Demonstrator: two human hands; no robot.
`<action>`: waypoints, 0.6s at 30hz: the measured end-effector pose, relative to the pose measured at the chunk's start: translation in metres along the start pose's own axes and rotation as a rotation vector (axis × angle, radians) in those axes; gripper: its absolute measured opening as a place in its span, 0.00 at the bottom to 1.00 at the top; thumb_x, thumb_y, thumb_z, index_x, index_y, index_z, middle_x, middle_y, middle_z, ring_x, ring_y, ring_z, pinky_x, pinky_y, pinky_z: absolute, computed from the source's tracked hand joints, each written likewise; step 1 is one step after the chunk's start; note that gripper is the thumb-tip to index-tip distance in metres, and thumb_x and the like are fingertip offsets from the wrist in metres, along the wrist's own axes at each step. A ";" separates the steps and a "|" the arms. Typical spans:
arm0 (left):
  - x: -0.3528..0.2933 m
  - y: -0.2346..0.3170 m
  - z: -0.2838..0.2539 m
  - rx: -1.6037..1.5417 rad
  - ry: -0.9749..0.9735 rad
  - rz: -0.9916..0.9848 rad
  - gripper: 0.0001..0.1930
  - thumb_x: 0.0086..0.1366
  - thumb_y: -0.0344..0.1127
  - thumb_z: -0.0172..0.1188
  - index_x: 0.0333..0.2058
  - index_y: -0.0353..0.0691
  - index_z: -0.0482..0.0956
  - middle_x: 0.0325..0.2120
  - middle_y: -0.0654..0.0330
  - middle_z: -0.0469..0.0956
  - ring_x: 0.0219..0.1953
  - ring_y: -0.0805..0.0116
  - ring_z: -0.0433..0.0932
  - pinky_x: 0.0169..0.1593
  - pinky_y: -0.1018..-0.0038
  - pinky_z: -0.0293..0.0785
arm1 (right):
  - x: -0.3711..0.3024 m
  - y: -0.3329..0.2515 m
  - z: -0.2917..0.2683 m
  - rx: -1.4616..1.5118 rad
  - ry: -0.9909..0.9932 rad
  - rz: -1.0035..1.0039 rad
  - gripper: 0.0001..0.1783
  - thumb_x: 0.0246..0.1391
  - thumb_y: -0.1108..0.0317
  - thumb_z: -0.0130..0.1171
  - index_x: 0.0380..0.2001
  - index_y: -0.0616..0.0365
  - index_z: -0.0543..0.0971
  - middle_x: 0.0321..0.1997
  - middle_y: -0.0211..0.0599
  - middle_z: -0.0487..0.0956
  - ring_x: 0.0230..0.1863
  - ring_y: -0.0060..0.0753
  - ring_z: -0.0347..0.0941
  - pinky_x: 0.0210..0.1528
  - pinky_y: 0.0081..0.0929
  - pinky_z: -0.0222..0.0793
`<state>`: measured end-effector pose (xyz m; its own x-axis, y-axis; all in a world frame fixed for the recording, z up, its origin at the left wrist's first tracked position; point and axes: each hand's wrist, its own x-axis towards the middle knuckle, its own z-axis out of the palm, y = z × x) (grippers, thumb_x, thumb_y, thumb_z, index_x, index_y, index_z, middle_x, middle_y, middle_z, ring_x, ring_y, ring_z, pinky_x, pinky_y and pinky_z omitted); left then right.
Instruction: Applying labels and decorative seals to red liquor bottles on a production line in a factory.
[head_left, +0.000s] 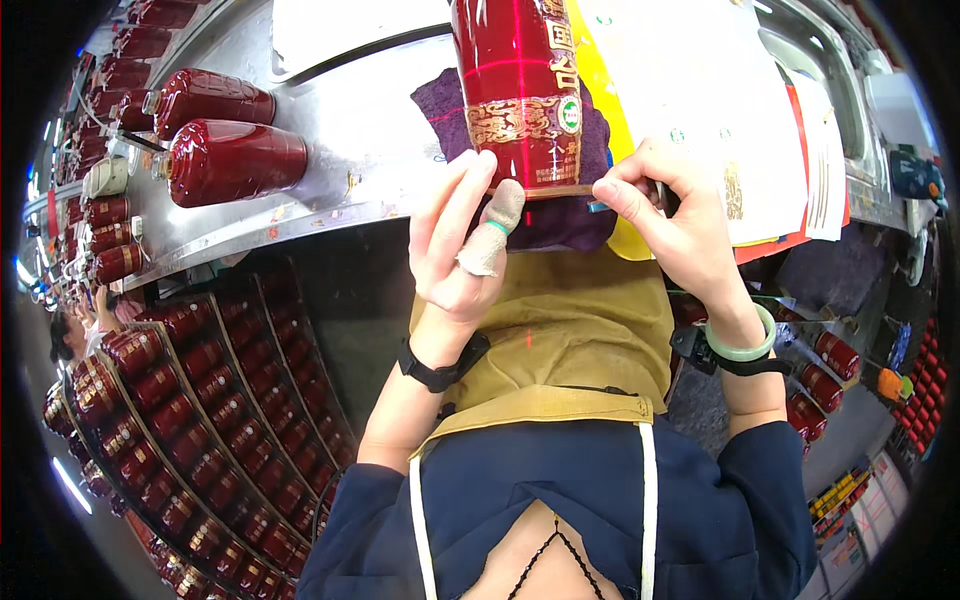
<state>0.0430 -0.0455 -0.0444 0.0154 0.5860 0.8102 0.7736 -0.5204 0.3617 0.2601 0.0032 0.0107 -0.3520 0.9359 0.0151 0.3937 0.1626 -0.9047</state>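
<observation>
A glossy red bottle [515,80] with gold patterned decals rests on a dark purple cloth [440,105], its lower end toward me. At that end's left side is my left hand [455,235], thumb and fingers closed on the bottle's edge. A pale cloth cover [490,235] with a green band wraps the thumb. Along the bottle's lower edge runs a thin gold-brown strip [560,190]. My right hand [680,200] pinches the strip's right end between thumb and index finger. Something small with a blue tip [597,207] shows under those fingers; its kind is unclear.
Two red bottles [235,160] lie on the metal table [350,130] at left. White sheets [690,90] over a yellow sheet [605,60] lie at right. Racks of red bottles [190,420] fill the lower left; another person [75,330] is at far left.
</observation>
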 end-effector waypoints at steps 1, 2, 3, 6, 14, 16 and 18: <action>0.001 0.002 0.001 0.040 -0.001 0.011 0.19 0.55 0.19 0.75 0.47 0.28 0.85 0.49 0.50 0.84 0.51 0.53 0.83 0.54 0.64 0.82 | 0.001 0.001 0.000 -0.004 0.004 -0.003 0.10 0.58 0.66 0.71 0.30 0.62 0.84 0.25 0.30 0.77 0.28 0.24 0.68 0.34 0.26 0.64; -0.001 0.004 0.003 0.067 0.002 -0.012 0.19 0.56 0.22 0.76 0.47 0.35 0.86 0.52 0.51 0.82 0.55 0.52 0.80 0.55 0.63 0.80 | 0.001 0.001 0.000 -0.006 0.006 -0.006 0.10 0.57 0.66 0.71 0.30 0.62 0.84 0.25 0.30 0.77 0.28 0.25 0.68 0.34 0.27 0.64; -0.001 0.005 0.003 0.068 0.001 -0.011 0.19 0.56 0.22 0.76 0.47 0.35 0.86 0.52 0.51 0.82 0.55 0.52 0.80 0.55 0.63 0.80 | 0.001 0.001 0.000 -0.005 0.007 -0.007 0.10 0.57 0.66 0.71 0.30 0.62 0.84 0.25 0.30 0.77 0.28 0.25 0.68 0.34 0.27 0.64; 0.004 0.010 0.000 0.133 -0.061 0.056 0.18 0.56 0.24 0.75 0.47 0.37 0.87 0.56 0.51 0.80 0.59 0.49 0.76 0.59 0.61 0.76 | 0.002 0.003 0.001 -0.018 0.008 -0.009 0.10 0.57 0.65 0.71 0.30 0.62 0.84 0.25 0.31 0.76 0.29 0.26 0.69 0.34 0.27 0.64; -0.004 0.003 0.006 -0.147 0.043 -0.210 0.21 0.54 0.17 0.75 0.48 0.28 0.84 0.46 0.49 0.85 0.49 0.53 0.85 0.52 0.65 0.83 | 0.006 0.001 0.001 -0.054 -0.040 0.008 0.11 0.58 0.63 0.72 0.30 0.62 0.85 0.25 0.32 0.76 0.28 0.27 0.69 0.34 0.28 0.63; -0.009 0.001 0.006 -0.191 0.048 -0.234 0.21 0.53 0.16 0.75 0.48 0.26 0.84 0.46 0.47 0.85 0.50 0.51 0.85 0.53 0.64 0.83 | 0.006 -0.001 0.001 -0.036 -0.040 0.014 0.12 0.58 0.63 0.72 0.30 0.62 0.85 0.25 0.32 0.76 0.29 0.27 0.69 0.34 0.28 0.64; -0.003 0.001 0.002 -0.128 0.025 -0.163 0.22 0.53 0.16 0.75 0.48 0.26 0.83 0.47 0.47 0.85 0.50 0.52 0.84 0.54 0.64 0.83 | 0.005 -0.002 0.000 -0.021 -0.038 0.019 0.12 0.58 0.63 0.72 0.30 0.62 0.85 0.26 0.32 0.76 0.29 0.28 0.69 0.34 0.28 0.64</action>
<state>0.0451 -0.0466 -0.0476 -0.1197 0.6542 0.7468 0.6775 -0.4960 0.5431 0.2578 0.0079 0.0126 -0.3761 0.9264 -0.0191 0.4185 0.1514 -0.8955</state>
